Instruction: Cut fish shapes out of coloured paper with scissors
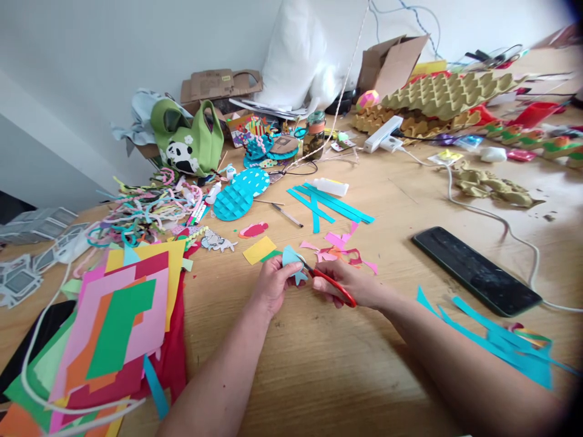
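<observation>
My left hand pinches a small light blue paper piece between thumb and fingers above the wooden table. Closed around the red handles of a pair of scissors is my right hand. The scissor blades meet the edge of the blue paper; how far they are apart is too small to tell. Just beyond the hands lie a yellow paper rectangle with a green piece by it, and pink and red paper scraps. A red and pink paper oval rests farther back.
Stacked coloured paper covers the left side, near pipe cleaners. Blue strips, a pen and a white glue bottle lie ahead. On the right are a phone, a white cable and blue offcuts.
</observation>
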A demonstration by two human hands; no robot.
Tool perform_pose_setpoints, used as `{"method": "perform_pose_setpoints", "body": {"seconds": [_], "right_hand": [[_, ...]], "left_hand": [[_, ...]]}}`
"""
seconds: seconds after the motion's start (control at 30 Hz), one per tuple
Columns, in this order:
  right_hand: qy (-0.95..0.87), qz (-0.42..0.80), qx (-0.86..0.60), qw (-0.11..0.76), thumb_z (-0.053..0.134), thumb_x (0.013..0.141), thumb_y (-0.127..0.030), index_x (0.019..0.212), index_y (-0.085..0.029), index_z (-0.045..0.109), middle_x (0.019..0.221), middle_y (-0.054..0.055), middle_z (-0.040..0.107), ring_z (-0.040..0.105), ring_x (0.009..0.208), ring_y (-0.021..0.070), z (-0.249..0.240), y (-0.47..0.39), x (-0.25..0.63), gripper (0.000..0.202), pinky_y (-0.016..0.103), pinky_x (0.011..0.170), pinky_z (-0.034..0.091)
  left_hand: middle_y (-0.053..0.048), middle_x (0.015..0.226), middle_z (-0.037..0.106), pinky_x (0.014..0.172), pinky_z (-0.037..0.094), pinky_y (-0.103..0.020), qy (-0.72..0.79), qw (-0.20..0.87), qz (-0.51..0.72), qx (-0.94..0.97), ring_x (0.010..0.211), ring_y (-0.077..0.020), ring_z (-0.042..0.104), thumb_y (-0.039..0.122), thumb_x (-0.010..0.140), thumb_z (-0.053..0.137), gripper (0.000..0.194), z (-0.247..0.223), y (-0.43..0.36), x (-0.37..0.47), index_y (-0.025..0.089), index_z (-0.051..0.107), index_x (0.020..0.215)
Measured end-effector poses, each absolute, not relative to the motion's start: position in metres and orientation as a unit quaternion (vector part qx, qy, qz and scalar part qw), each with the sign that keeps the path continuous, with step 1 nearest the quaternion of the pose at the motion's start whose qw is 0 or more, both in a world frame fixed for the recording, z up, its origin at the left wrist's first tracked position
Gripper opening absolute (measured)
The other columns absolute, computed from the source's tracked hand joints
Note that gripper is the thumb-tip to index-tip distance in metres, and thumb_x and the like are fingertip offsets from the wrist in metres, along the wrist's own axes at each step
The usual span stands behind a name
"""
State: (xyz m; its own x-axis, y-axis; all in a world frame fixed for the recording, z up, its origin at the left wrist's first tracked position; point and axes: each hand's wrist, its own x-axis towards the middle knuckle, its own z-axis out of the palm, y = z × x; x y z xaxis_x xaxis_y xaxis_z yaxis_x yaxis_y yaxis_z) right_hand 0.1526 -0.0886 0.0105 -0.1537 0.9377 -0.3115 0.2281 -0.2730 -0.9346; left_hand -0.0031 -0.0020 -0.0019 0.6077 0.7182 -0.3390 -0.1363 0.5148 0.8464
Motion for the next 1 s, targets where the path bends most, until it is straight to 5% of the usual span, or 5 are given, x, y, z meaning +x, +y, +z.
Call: {"method": "perform_pose_setpoints", "body": {"seconds": [1.0], "right_hand": [[-0.497, 0.568, -0.564, 0.334, 0.063, 0.073, -0.074, 0.064, -0.020, 0.047, 0.050, -0.004, 0.051, 0.050, 0.042, 0.0089, 0.0169, -0.0912, 0.1502, 0.057, 0.019, 0.037, 0.037]], "left_hand": [[-0.002, 0.057, 0.062, 0.050, 0.039, -0.025, 0.353, 0.790, 0.276, 0.419, 0.051, -0.0113, 0.052, 0.033, 0.057, 0.079, 0.027, -0.0017, -0.0011, -0.0036, 0.013, 0.063, 0.065]]}}
